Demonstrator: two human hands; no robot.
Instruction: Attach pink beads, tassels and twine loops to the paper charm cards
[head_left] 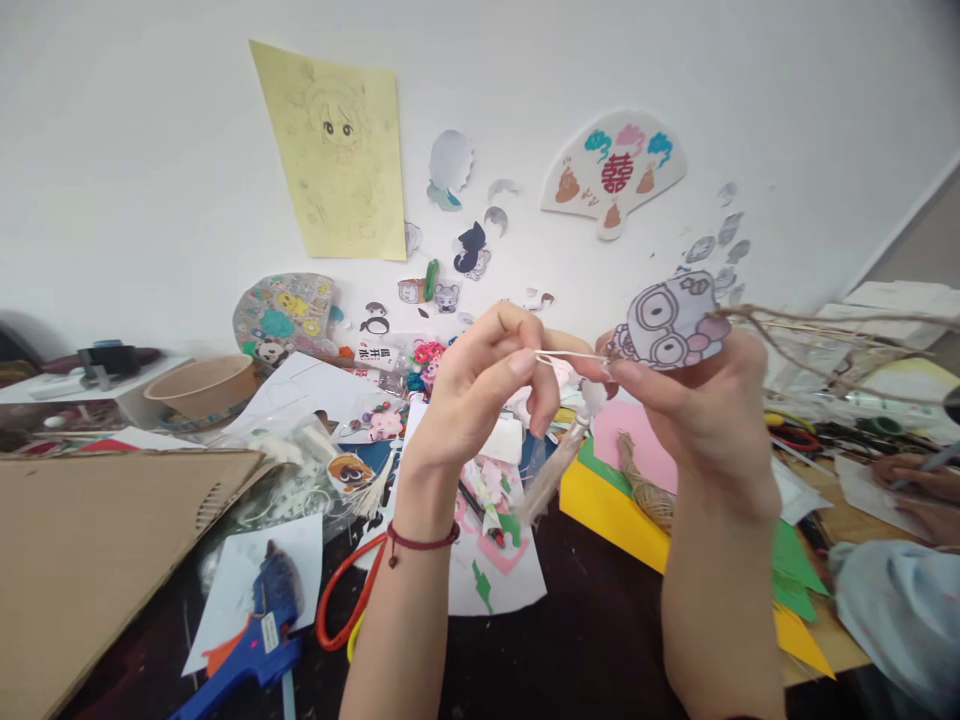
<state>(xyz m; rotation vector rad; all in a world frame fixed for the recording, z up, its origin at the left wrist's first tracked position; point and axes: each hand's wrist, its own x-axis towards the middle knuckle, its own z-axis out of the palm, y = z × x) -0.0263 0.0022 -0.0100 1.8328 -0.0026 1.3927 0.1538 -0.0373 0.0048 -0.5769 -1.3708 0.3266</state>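
Note:
Raised above the table, my left hand (480, 385) pinches the end of a thin white cord (571, 354) between thumb and forefinger. The cord runs taut across to the fingertips of my right hand (709, 425). Held in that closed hand is a paper cartoon cutout (667, 320) with large round glasses and pink patches. Brown twine (787, 340) trails from the cutout's right side. Below the fingers hangs a pale tassel (556, 470); where it is fastened is hidden by the fingers.
A blue glue gun (259, 650) lies on paper at the front left, near a cardboard sheet (112, 550) and orange-handled scissors (330, 610). Coloured paper (611, 510) and a twine bundle (645, 490) lie right of centre. Another person's hand (900, 490) holds a pen at far right.

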